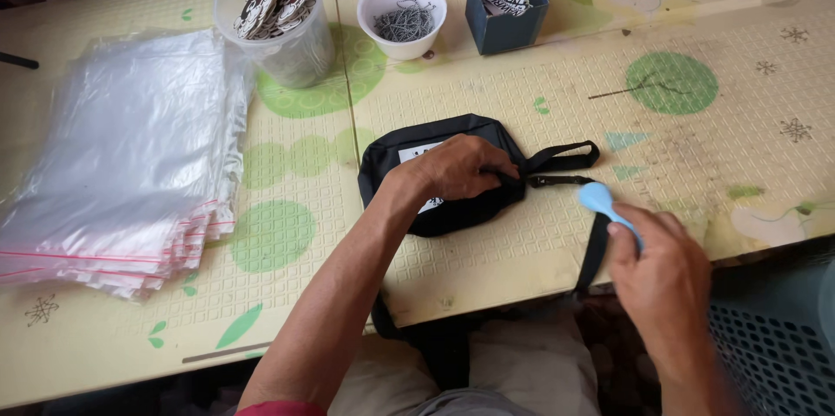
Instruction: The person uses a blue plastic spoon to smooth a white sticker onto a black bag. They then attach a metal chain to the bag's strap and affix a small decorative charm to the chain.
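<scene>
A small black pouch (409, 142) with a white label lies on the patterned mat near the table's front edge. My left hand (465, 166) presses down on its right end, fingers pinching near the zipper. A black strap loop (565, 155) and a zipper pull (557, 179) stick out to the right, and a longer strap (596, 246) hangs over the table edge. My right hand (661, 272) holds a light blue tool (600, 200) with a rounded head, its tip just right of the zipper pull.
A stack of clear zip bags (122, 164) lies at left. At the back stand a clear tub of round tags (278, 20), a white bowl of small metal hooks (402, 18) and a dark blue box (507, 6). A grey perforated basket (774, 346) sits below right.
</scene>
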